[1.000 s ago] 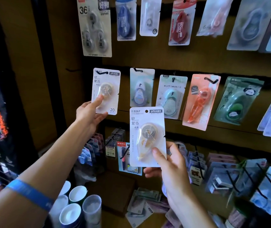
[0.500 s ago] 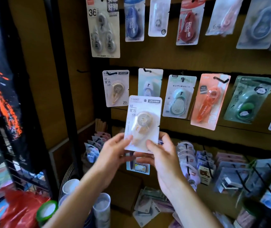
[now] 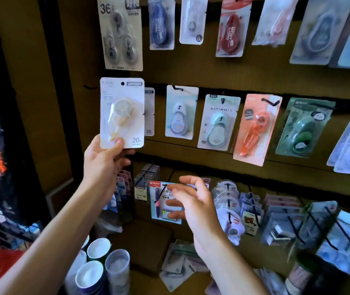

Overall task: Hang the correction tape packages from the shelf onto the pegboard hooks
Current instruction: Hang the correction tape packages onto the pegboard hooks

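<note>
My left hand (image 3: 103, 161) grips the bottom edge of a white correction tape package (image 3: 122, 112) with a clear beige dispenser, held upright in front of the brown pegboard (image 3: 212, 71). Its punched hole sits near the top. Just behind it hangs an identical package (image 3: 149, 111), mostly covered. My right hand (image 3: 193, 201) hovers lower, fingers spread, holding nothing. More loose packages (image 3: 180, 267) lie on the shelf below.
Other correction tape packs hang in rows: a pale blue one (image 3: 181, 112), a mint one (image 3: 218, 122), an orange one (image 3: 257, 128), a green one (image 3: 303, 126). Black hooks with stickers jut out at lower right (image 3: 297, 226). Paper cups (image 3: 97, 269) stand at bottom left.
The package passed from both hands to my left hand alone, which lifted it up and left over the hanging twin. My right hand let go and dropped away.
</note>
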